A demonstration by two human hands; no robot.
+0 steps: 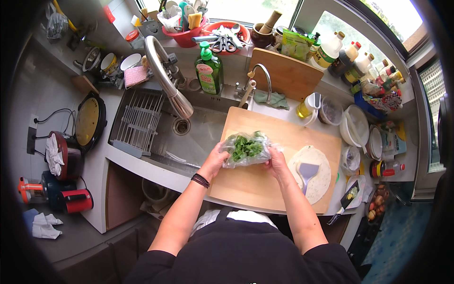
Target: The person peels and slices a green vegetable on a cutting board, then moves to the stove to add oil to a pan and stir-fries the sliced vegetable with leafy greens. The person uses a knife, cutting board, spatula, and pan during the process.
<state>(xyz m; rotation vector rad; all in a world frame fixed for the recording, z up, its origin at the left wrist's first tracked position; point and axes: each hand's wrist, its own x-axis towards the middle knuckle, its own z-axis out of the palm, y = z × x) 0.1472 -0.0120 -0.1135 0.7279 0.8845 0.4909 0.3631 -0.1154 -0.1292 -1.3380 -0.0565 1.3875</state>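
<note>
Between both hands is a clear plastic bag (pixel 232 162) with chopped leafy greens (pixel 247 146) in it. My left hand (pixel 215 160) grips the bag's left side, and my right hand (pixel 276 161) pinches its right side. The bag is over a large wooden board (pixel 248 188) that lies across the counter and part of the sink. To the right of my right hand, a round flat piece of dough (pixel 322 181) lies on the board. A purple spatula or scraper (pixel 308 170) rests on the dough.
The steel sink (pixel 205 131) with a faucet (pixel 170 78) and a drying rack (pixel 138 117) is on the left. Behind the board are a green soap bottle (pixel 209 72), an upright wooden board (pixel 283 74) and an oil jug (pixel 308 106). A knife (pixel 349 197) lies at the right.
</note>
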